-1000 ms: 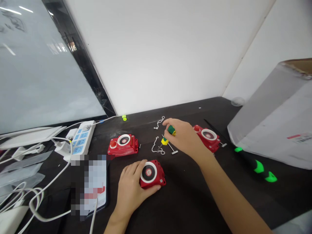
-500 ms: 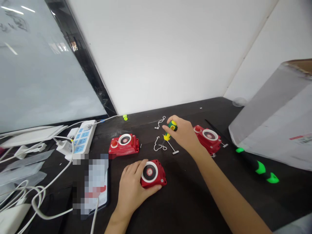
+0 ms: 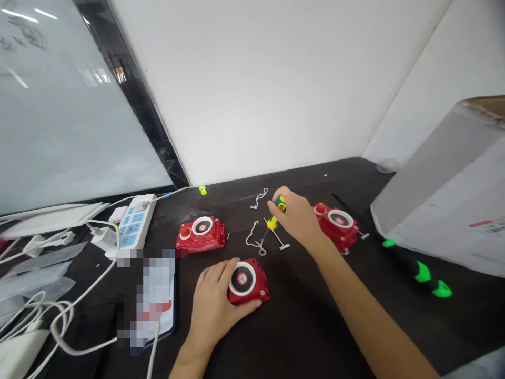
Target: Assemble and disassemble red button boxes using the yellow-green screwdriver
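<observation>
1. The cord (image 3: pixel 248 241) has changed most: its near loop has swung back toward the person and the left over the last half second, while its far end has hardly moved.
2. The right hand (image 3: pixel 294 216) has a closed grip around the handle of the driver (image 3: pixel 272 223), whose shaft slants down to the cord. The tip appears to meet the cord near its loop; I cannot tell whether it hooks it or only presses on it.
3. The left hand (image 3: pixel 215 292) has stayed where it was, its grip spread over the box (image 3: pixel 259 287), fingers on top and thumb along the near side. The box lies on the counter (image 3: pixel 307 316) just in front of the person, dial up.
4. For the work in hand, I judge that only the cord has been shifted: the driver is well apart from the held box, which is steadied but otherwise unaltered.
5. The T-rod (image 3: pixel 284 247) lies just right of the cord, partly behind the driver, and has not visibly moved. The second cord (image 3: pixel 258 200) is likewise unmoved, farther back.
6. The left box (image 3: pixel 205 242), with a screw (image 3: pixel 228 236) beside it, and the right box (image 3: pixel 327 223), partly behind the right hand, remain in place.
</observation>
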Motion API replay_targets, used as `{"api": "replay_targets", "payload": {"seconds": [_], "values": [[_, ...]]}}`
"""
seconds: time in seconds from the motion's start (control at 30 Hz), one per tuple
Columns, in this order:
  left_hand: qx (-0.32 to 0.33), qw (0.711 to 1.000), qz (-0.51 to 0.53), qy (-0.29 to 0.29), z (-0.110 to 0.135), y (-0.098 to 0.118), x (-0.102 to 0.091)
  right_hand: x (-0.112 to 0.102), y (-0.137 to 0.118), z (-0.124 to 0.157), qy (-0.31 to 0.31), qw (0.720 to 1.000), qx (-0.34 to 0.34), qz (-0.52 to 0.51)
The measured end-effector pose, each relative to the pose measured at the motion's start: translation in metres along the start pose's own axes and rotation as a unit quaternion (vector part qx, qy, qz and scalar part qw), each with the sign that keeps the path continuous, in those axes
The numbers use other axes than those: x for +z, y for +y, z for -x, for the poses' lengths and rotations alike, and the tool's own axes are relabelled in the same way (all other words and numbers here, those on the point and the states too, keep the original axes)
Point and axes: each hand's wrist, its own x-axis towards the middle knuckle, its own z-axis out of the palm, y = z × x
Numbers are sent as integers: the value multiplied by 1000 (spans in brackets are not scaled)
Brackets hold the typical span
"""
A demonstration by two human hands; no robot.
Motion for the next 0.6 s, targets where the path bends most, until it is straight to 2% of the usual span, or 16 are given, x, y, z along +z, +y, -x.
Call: {"api": "replay_targets", "payload": {"seconds": [0.6], "values": [[-8,1000,1,-4,1,0,0,-4,-5,1,54,998,8,-22]]}}
